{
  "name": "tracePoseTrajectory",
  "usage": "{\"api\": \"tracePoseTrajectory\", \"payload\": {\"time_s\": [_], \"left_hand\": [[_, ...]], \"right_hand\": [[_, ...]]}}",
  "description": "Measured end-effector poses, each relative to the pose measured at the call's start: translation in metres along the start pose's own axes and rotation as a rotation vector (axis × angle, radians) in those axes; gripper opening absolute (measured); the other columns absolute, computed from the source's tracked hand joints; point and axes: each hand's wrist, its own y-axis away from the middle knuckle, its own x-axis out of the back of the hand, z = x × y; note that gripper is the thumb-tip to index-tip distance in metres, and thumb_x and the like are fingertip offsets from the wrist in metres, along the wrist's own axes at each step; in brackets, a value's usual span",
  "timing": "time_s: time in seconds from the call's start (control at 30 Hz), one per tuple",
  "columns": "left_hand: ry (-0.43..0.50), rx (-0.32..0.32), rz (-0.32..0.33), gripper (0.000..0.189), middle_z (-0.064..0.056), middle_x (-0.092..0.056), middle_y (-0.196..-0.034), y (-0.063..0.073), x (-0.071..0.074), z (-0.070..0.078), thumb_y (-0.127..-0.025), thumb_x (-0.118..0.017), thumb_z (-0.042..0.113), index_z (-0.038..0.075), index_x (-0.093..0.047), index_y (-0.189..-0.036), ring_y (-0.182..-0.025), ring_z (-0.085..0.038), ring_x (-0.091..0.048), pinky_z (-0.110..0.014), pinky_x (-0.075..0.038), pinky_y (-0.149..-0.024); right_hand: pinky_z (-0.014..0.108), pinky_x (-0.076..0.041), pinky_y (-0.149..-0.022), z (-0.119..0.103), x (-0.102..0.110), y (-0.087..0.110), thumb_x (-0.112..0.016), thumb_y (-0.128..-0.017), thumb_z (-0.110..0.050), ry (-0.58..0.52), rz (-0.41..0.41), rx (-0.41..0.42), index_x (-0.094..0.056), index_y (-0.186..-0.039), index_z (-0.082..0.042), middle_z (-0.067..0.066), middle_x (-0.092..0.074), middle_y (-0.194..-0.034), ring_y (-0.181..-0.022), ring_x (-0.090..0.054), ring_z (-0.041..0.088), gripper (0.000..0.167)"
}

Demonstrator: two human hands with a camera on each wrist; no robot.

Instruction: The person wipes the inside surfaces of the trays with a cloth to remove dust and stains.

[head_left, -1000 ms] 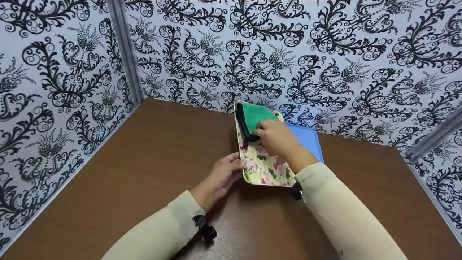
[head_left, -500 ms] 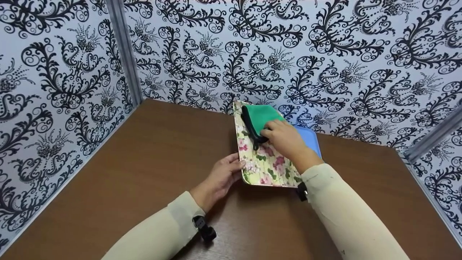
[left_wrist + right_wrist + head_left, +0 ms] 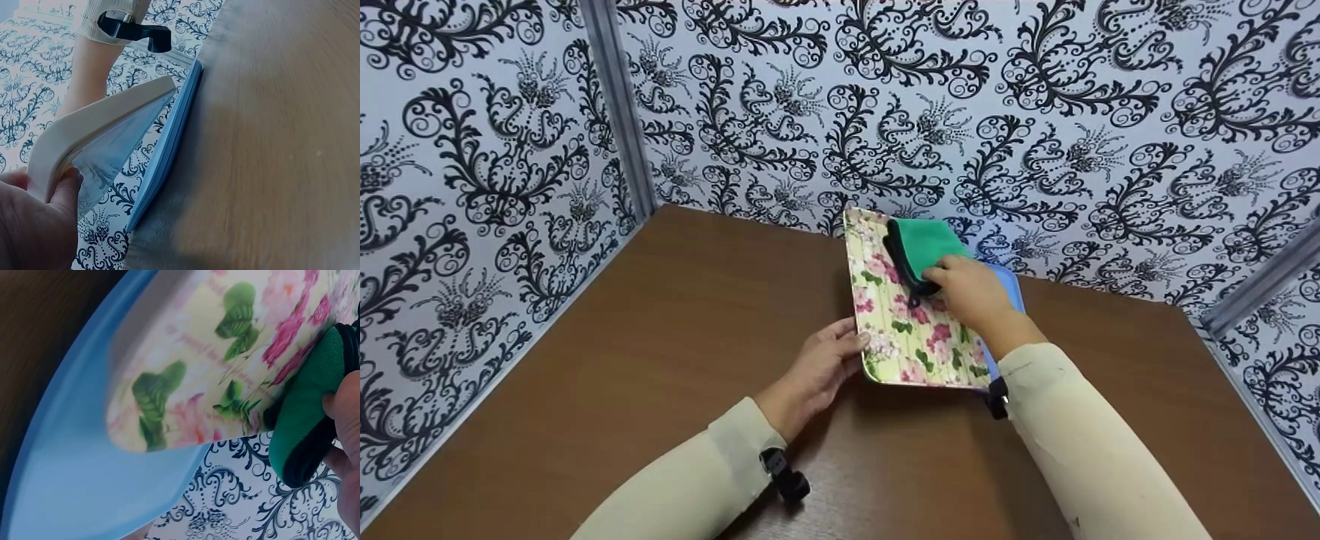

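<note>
My left hand (image 3: 823, 364) grips the left edge of a floral tray (image 3: 919, 349), yellow with pink flowers, and holds it tilted up off the table. In the left wrist view the left hand (image 3: 42, 225) pinches the tray's pale rim (image 3: 104, 115) with thumb and fingers. A folded green cloth (image 3: 928, 241) with black edging lies against the tray's patterned face. Fingers of my right hand (image 3: 973, 294) hold that cloth near its lower corner. The right wrist view shows the cloth (image 3: 306, 396) bunched at the tray's edge, in the right hand (image 3: 350, 424).
A blue tray (image 3: 1011, 286) is partly hidden behind the floral one. In the left wrist view the blue tray (image 3: 169, 143) lies low on the brown wooden table (image 3: 270, 146), below the raised tray. Patterned wall panels (image 3: 780, 97) close off the back and sides.
My right hand has slid the cloth rightward across the tray's face, towards its right edge. The left hand and the floral tray have stayed in place.
</note>
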Motion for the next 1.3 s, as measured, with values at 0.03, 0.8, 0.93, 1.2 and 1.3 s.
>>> {"api": "tracePoseTrajectory", "payload": {"time_s": [0.03,0.8,0.93,1.2,1.3], "left_hand": [[0.003,-0.002,-0.002,0.048,-0.012,-0.068,-0.118,0.0,0.0,0.0,-0.1,-0.055,-0.002,-0.013,-0.044,-0.146,-0.094,-0.011,-0.067,-0.027,-0.056,-0.088],[-0.013,-0.01,0.021,0.049,-0.026,-0.063,-0.137,-0.001,0.002,0.001,-0.1,-0.057,-0.001,-0.012,-0.046,-0.146,-0.098,-0.012,-0.068,-0.03,-0.057,-0.094],[-0.022,-0.007,0.021,0.049,-0.027,-0.06,-0.14,-0.001,0.003,0.001,-0.101,-0.056,0.0,-0.011,-0.045,-0.147,-0.1,-0.012,-0.067,-0.03,-0.056,-0.094],[-0.018,-0.008,0.028,0.051,-0.029,-0.057,-0.144,-0.002,0.004,0.001,-0.101,-0.056,0.0,-0.011,-0.044,-0.148,-0.102,-0.012,-0.067,-0.032,-0.055,-0.098],[-0.019,-0.011,0.028,0.05,-0.029,-0.057,-0.144,-0.002,0.004,0.001,-0.101,-0.055,0.0,-0.011,-0.044,-0.148,-0.102,-0.012,-0.067,-0.033,-0.055,-0.099]], "right_hand": [[0.05,-0.058,-0.089,0.001,-0.001,0.001,-0.072,-0.091,0.0,-0.005,-0.004,-0.019,-0.074,-0.124,-0.016,0.014,-0.067,-0.114,-0.105,-0.066,0.035,0.036],[0.05,-0.057,-0.069,-0.026,0.001,0.0,-0.062,-0.09,0.003,-0.099,-0.086,-0.156,-0.069,-0.131,-0.013,0.012,-0.064,-0.106,-0.088,-0.061,0.031,0.045],[0.053,-0.056,-0.067,-0.034,0.003,-0.001,-0.068,-0.096,-0.01,-0.099,-0.049,-0.126,-0.071,-0.124,-0.014,0.011,-0.064,-0.102,-0.087,-0.061,0.032,0.028],[0.052,-0.058,-0.067,-0.051,0.007,-0.006,-0.064,-0.098,-0.006,-0.081,-0.029,-0.079,-0.07,-0.127,-0.016,0.012,-0.065,-0.105,-0.091,-0.063,0.032,0.032],[0.052,-0.058,-0.07,-0.056,0.009,-0.007,-0.069,-0.095,-0.008,-0.078,-0.016,-0.062,-0.071,-0.127,-0.015,0.012,-0.066,-0.105,-0.092,-0.064,0.033,0.032]]}}
